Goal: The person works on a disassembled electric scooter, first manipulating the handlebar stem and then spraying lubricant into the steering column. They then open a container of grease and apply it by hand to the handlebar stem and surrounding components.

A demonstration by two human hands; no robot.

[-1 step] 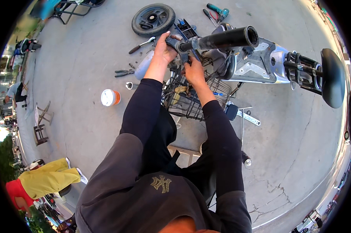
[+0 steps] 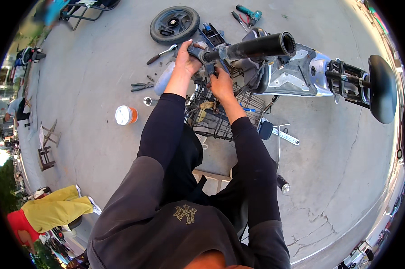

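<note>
The left hand has its grip curled around the upper arm of the dark fork crown, the right hand, closure hidden, touches its lower arm, and the black tube extends rightward.

Can make out lettering plainly in one place: on the chest of the dark grey shirt, just below the neckline, in the form of a gold monogram of interlaced capital letters with a speckled fill. Reads upright in the view, well clear of both sleeves, against plain dark cloth. Elsewhere, can tell little. On the round white-and-orange tub, shows only faint marks on the pale lid, too small to read. On the silver wrench, shows tiny marks along the handle, too fine to decipher. On the dark can, cannot read any label.
</note>
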